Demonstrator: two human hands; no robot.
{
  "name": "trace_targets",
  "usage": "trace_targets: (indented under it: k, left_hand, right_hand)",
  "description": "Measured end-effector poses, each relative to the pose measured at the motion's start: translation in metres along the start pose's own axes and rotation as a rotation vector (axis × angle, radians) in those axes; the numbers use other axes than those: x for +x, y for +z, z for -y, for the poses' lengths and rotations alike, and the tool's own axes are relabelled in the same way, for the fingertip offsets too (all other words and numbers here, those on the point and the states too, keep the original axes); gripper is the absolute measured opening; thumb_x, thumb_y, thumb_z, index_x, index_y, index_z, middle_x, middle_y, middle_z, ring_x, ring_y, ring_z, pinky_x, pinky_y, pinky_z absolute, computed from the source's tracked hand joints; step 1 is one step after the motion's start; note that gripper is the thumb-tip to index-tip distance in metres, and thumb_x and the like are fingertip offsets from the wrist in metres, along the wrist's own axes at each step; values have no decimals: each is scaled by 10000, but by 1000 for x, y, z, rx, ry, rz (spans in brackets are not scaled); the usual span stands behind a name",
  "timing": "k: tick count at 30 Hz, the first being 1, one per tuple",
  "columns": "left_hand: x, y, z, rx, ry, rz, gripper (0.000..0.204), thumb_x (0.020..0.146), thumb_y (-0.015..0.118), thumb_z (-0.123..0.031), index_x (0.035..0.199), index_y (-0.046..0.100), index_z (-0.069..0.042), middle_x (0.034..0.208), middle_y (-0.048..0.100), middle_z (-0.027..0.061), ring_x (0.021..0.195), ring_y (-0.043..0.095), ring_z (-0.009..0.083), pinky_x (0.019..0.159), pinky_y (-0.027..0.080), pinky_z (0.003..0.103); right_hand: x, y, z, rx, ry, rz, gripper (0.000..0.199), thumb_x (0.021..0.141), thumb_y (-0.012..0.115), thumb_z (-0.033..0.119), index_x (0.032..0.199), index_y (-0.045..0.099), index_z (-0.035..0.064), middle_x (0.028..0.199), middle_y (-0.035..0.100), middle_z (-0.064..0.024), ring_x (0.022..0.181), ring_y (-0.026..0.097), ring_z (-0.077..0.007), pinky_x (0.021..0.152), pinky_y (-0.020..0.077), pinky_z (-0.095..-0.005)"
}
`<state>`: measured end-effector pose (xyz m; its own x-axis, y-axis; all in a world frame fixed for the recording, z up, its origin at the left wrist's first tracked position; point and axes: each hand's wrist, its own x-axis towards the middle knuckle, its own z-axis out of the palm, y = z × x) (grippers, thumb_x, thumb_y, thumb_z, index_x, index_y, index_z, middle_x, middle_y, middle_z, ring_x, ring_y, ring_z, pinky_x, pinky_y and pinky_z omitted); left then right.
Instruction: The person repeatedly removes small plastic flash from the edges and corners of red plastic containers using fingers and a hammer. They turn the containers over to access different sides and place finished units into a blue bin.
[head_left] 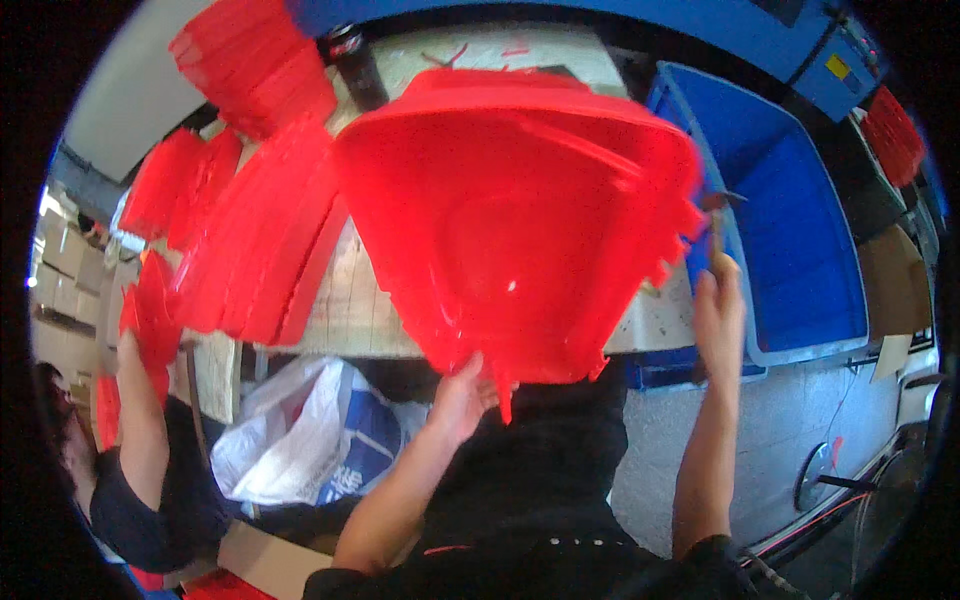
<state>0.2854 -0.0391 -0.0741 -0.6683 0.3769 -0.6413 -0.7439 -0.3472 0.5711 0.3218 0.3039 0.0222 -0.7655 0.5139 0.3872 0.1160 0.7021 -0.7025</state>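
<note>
A large red plastic shell [500,230], a deep tub shape with a wide rounded rim and notches along its right side, is tilted so that its hollow faces me. My left hand [465,400] grips its narrow lower end, beside a thin red tab that sticks down. On the shell's right, my right hand [720,310] is closed round the brownish handle of a small hand tool [717,238] with a thin, curved metal tip. The tip is blurred and close to the shell's side; whether it touches cannot be told.
Stacks of red plastic parts [260,230] lie on the worktable [350,300] at left, near a dark can [355,65]. A blue bin [800,220] stands at right. A co-worker's hand [130,350] holds red parts at far left. A white bag [300,440] is below the table edge.
</note>
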Motion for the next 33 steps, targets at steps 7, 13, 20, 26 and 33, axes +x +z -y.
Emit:
trace_targets:
  k: [7, 13, 20, 26, 33]
  left_hand:
    - [-47, 28, 13, -242, 45, -107, 382, 1037, 504, -292, 1283, 527, -1, 1161, 678, 212, 1033, 686, 337, 912, 565, 439]
    - [-59, 46, 9, -441, -61, -125, 395, 1040, 481, -323, 1209, 581, 19, 1162, 667, 211, 1092, 651, 308, 983, 518, 424]
    - [-58, 56, 13, -524, -334, 442, 474, 1054, 393, -428, 1261, 551, -31, 1072, 682, 142, 1009, 650, 259, 856, 507, 404]
    - [-66, 31, -90, 1119, 858, 348, 364, 889, 697, -161, 1224, 621, -41, 1076, 689, 113, 1057, 653, 292, 974, 494, 448]
    - [-18, -9, -150, 1942, 1010, 309, 413, 864, 693, -424, 1061, 707, -61, 1166, 670, 83, 1154, 575, 272, 1034, 395, 461]
  right_hand:
    - [86, 91, -45, -512, 152, 370, 319, 931, 578, 93, 1224, 532, -24, 1144, 628, -286, 963, 641, -479, 807, 520, -532]
    - [38, 56, 32, -107, -245, 274, 282, 904, 654, 159, 1158, 633, 39, 1077, 636, -174, 1121, 605, -367, 906, 509, -460]
    - [-26, 105, 108, -133, -873, 630, 229, 794, 640, 20, 1018, 680, 47, 1100, 667, -150, 1144, 623, -324, 1006, 471, -500]
    - [14, 140, 113, -415, -832, 805, 212, 790, 615, -11, 990, 675, 28, 1080, 679, -155, 1104, 627, -330, 1015, 472, -437]
    - [46, 106, 50, -373, -231, 303, 185, 869, 678, 37, 1054, 669, 51, 1087, 671, -167, 1014, 656, -320, 798, 562, -408]
